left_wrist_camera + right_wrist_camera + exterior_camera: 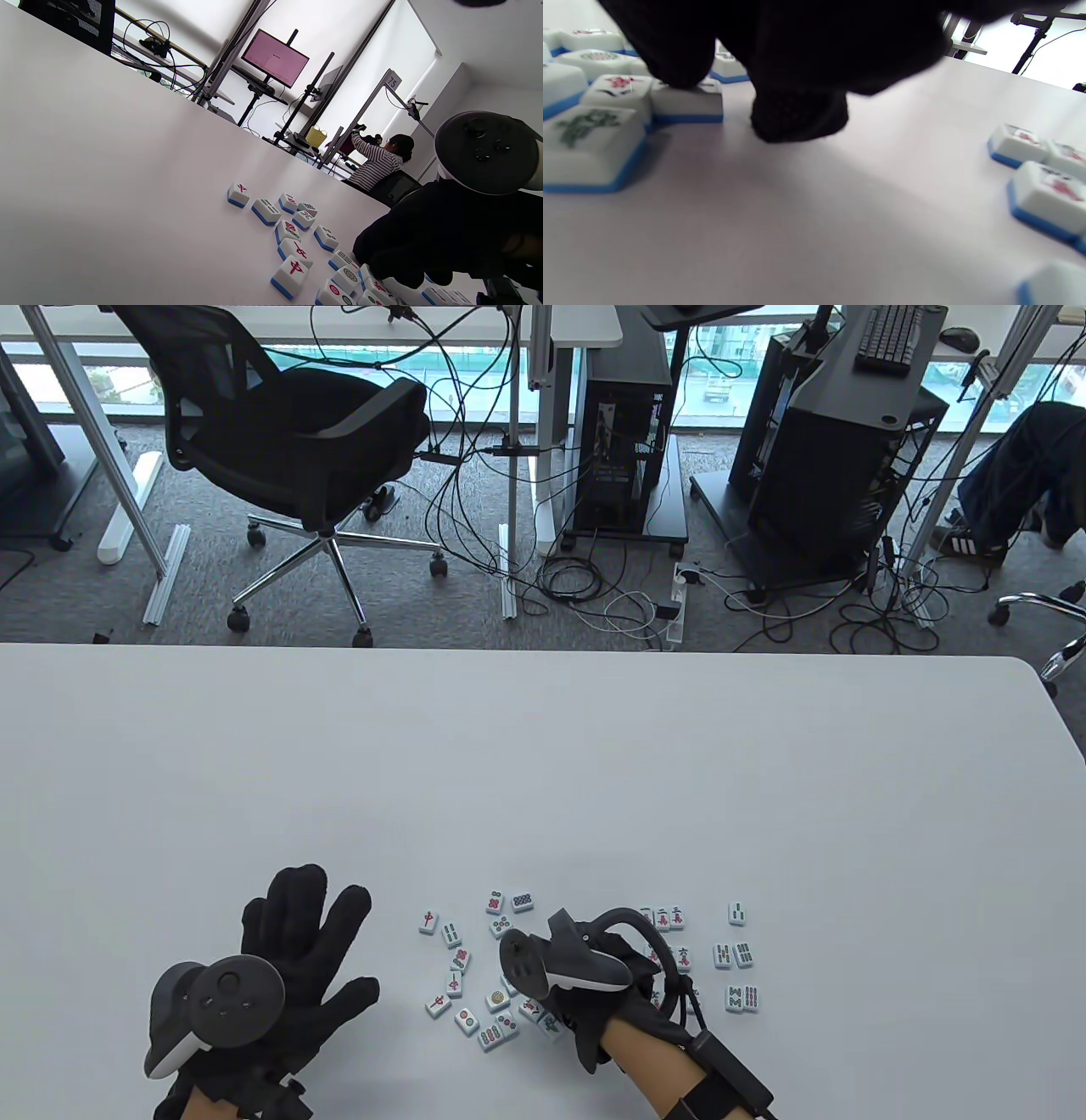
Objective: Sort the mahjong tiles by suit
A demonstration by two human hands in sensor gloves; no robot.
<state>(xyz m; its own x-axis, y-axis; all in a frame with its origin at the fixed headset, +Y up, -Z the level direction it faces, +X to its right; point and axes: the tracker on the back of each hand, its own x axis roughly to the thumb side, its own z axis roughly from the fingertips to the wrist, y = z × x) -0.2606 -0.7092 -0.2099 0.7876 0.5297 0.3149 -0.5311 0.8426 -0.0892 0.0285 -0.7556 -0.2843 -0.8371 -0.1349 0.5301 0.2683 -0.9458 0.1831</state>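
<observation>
Mahjong tiles lie face up near the table's (543, 780) front edge. A loose cluster (475, 984) sits in the middle. Character tiles (668, 916) and bamboo tiles (733, 954) are grouped to the right. My left hand (297, 933) lies flat with spread fingers, left of the cluster and touching no tile. My right hand (530, 988) hovers over the cluster's right side, its fingers hidden under the tracker. In the right wrist view one fingertip (670, 72) rests on top of a tile (687, 103). The thumb (797, 114) touches the table beside it, a small gap away.
A green-marked tile (589, 144) lies close by the touched one, and more tiles (1043, 199) sit to the right. Beyond the table's far edge are an office chair (297, 441), cables and computer towers. A seated person (382, 161) works at another desk.
</observation>
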